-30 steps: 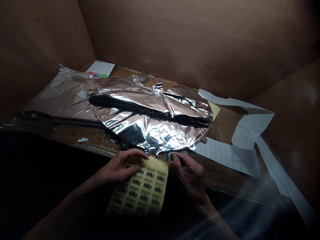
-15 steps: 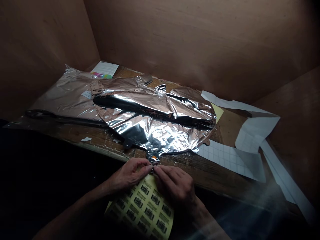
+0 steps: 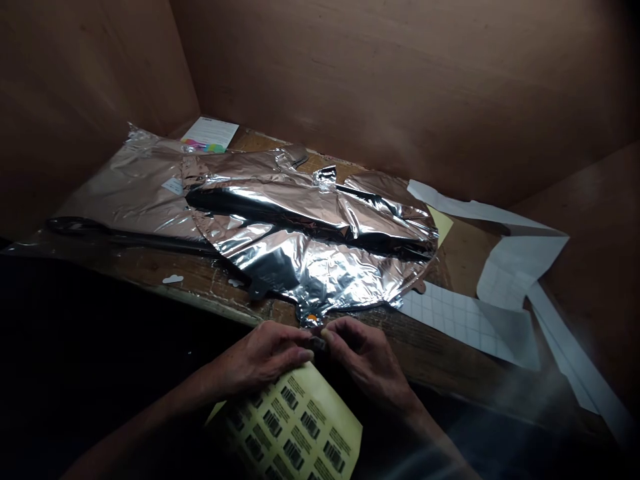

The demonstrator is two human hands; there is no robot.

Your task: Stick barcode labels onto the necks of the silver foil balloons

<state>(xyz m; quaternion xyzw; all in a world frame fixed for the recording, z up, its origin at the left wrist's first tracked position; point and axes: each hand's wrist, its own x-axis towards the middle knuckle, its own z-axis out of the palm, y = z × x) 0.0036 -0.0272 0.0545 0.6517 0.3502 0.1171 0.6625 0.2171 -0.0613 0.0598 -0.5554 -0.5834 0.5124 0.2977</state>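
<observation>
A flat rose-gold foil balloon (image 3: 320, 267) lies creased over the wooden bench, its narrow neck with an orange spot (image 3: 312, 319) pointing toward me. At the end of that neck, my left hand (image 3: 270, 357) pinches the foil tip between thumb and fingers. Close on its right, my right hand (image 3: 363, 357) also has thumb and forefinger closed at the tip; the exact contact is dark. Below the hands is a yellow sheet of barcode labels (image 3: 310, 427), its upper edge near my left thumb. Whether the left hand also grips the sheet cannot be seen.
Clear plastic packaging (image 3: 115, 193) with more foil lies at the left. A printed card (image 3: 213, 133) rests at the back. White label backing strips (image 3: 465, 323) curl at the right. Brown panels (image 3: 400, 87) wall the bench (image 3: 150, 270) at the back and sides.
My right hand has shifted slightly right, its fingers now curled into a looser pinch. The barcode sheet shows more of its right side. The view has moved a little.
</observation>
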